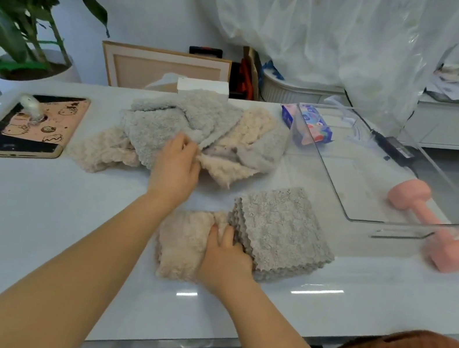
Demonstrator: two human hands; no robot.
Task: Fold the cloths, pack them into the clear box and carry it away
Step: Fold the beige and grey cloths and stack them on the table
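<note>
A loose heap of grey and beige fluffy cloths [199, 128] lies at the table's middle back. My left hand [175, 169] reaches into its near edge and pinches a cloth there. In front, a stack of folded grey cloths [280, 228] sits beside a folded beige cloth [182, 245]. My right hand [225, 260] rests on the seam between those two, fingers flat and slightly spread. The clear box [375, 175] stands at the right back with nothing in it that I can make out.
A pink dumbbell [434, 222] lies to the right, next to the box. A tablet in a patterned case [31, 126] sits at the left. A tissue pack [310, 125] lies behind the box. A potted plant [26, 15] stands beyond the table's left corner.
</note>
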